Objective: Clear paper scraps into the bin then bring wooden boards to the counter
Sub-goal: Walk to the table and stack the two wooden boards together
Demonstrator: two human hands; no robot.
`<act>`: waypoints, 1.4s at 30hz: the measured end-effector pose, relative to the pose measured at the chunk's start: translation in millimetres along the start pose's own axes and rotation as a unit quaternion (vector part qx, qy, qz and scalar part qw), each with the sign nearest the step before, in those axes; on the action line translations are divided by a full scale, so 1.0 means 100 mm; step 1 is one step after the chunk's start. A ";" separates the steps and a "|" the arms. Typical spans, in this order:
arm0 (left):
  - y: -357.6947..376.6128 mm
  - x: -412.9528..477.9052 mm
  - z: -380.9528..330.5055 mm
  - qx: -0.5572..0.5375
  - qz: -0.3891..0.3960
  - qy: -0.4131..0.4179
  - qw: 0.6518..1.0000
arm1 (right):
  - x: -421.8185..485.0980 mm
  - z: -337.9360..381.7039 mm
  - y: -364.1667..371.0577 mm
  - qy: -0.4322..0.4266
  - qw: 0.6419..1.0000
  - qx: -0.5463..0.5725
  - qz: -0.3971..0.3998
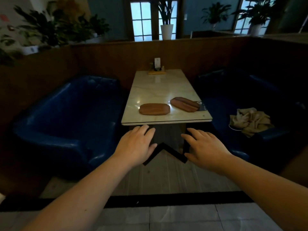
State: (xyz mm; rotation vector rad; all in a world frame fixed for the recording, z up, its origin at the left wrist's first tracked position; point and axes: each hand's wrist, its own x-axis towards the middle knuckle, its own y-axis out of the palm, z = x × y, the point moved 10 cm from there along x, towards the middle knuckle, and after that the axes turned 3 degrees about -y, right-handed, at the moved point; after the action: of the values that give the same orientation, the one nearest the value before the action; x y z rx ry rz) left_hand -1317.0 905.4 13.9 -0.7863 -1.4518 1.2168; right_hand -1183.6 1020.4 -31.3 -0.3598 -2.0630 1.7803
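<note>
Marble-look worktop (158,87) sits between two blue booth seats, and both wooden boards are on its near end. One board (154,109) lies flat toward the left; the other board (184,104) sits just to its right, angled, with its far end over a dark card (200,105) at the worktop's edge. Left hand (137,145) and right hand (204,145) are both held out in front of the near edge, palms down, fingers spread, holding nothing and not touching the boards. A crumpled tan cloth (250,121) is on the right seat (241,100). Small stand (157,67) at the far end.
</note>
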 end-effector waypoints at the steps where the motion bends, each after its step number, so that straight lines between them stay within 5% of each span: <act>1: 0.04 0.16 0.09 -0.004 -0.001 0.006 1.000 | 0.14 -0.05 0.03 0.008 1.000 0.003 0.001; 12: 0.92 1.42 0.75 -0.035 0.033 0.016 0.999 | 1.37 -0.69 0.76 0.067 0.996 0.052 0.033; 25: 2.31 3.34 1.50 -0.041 0.101 -0.052 0.993 | 3.11 -1.93 1.78 0.062 0.990 0.106 0.072; 42: 3.99 4.52 3.11 -0.157 0.190 -0.181 0.952 | 5.13 -2.64 2.91 0.135 0.956 0.184 0.186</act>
State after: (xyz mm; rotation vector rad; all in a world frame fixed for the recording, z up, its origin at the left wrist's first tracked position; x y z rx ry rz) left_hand -1778.8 1345.2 -217.1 -1.1424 -1.8858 1.4973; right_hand -1538.5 1524.5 -223.1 -0.8691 -1.5057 2.1400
